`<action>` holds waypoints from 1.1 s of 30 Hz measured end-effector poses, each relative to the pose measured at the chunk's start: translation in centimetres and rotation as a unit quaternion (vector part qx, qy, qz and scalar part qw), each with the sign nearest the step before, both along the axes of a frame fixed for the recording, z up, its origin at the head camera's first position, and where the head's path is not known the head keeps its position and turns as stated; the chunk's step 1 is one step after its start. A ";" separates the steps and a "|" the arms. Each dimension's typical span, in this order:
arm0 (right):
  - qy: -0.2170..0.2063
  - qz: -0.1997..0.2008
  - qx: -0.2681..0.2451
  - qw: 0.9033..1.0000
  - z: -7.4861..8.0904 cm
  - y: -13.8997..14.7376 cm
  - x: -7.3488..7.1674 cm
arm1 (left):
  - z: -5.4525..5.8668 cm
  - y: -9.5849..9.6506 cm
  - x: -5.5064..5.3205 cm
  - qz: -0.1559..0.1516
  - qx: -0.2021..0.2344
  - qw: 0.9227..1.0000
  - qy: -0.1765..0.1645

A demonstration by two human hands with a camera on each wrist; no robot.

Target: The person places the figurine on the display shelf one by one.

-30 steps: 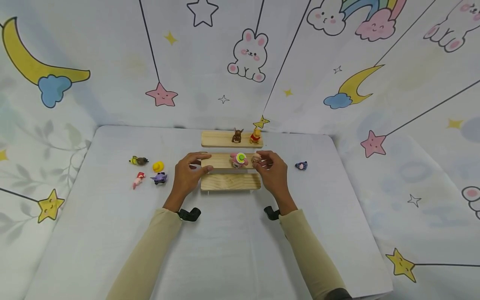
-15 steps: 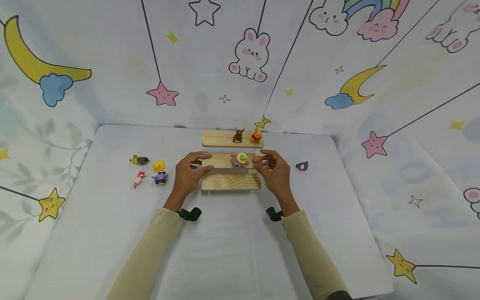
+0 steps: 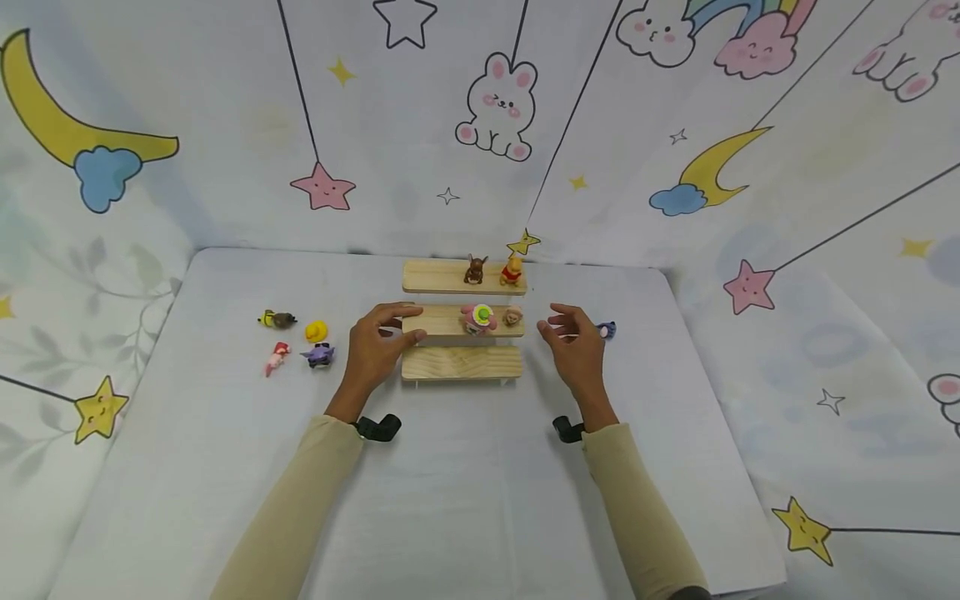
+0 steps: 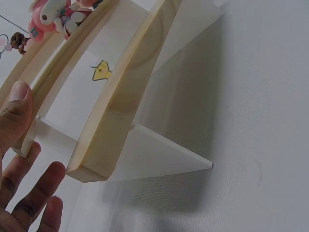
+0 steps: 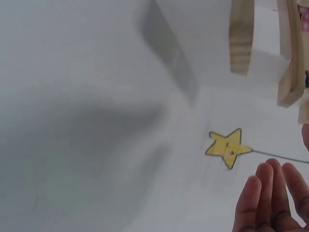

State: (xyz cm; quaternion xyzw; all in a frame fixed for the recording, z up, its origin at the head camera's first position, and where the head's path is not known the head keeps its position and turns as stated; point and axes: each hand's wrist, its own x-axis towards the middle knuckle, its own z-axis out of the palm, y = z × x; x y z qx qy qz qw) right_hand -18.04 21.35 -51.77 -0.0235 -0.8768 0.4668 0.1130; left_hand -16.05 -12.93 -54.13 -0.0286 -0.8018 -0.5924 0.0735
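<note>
A three-tier wooden display shelf stands at the back middle of the table. My left hand (image 3: 375, 346) grips the left end of its middle board (image 3: 442, 322), thumb on the front edge. On that board stand a pink figurine (image 3: 478, 320) with a green-and-yellow top and a small beige-headed figurine (image 3: 512, 316) near the right end. The top board (image 3: 435, 277) bears a brown figurine (image 3: 475, 270) and a yellow bear figurine (image 3: 512, 272) in red. My right hand (image 3: 579, 350) is off the shelf to its right, holding nothing, fingers relaxed.
A dark blue figurine (image 3: 609, 330) lies right of my right hand, partly covered by it. Several figurines, including a yellow one (image 3: 317, 332) and a purple one (image 3: 318, 356), lie left of my left hand. Below the middle board is the lower board (image 3: 461, 363). A patterned backdrop surrounds the table.
My right hand has let go of the beige-headed figurine and moved right, away from the shelf. That figurine stays on the middle board. My left hand keeps its grip.
</note>
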 end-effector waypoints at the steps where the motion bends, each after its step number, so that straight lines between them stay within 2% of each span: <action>1: -0.001 -0.004 0.002 1.000 -0.1 0.2 0.0 | 0.0 0.0 0.0 0.001 0.000 1.000 0.000; 8: -0.011 -0.026 0.015 0.999 -0.7 1.3 -0.2 | -0.2 0.0 0.0 -0.002 0.005 1.000 -0.002; 14: -0.006 -0.029 0.015 0.999 -0.8 1.9 -0.4 | -0.1 0.0 -0.3 -0.011 0.013 1.000 -0.006; 18: 0.003 -0.035 0.016 0.999 -0.9 2.2 -0.5 | -0.2 -0.2 -0.6 -0.030 0.040 0.999 -0.021; 23: 0.002 -0.039 0.018 0.999 -0.7 2.4 -0.7 | -0.2 -0.4 -0.6 -0.039 0.068 0.996 -0.037; 33: 0.003 -0.053 0.012 0.998 -0.6 3.8 -1.2 | -0.4 -0.5 -0.7 -0.031 0.047 0.998 -0.034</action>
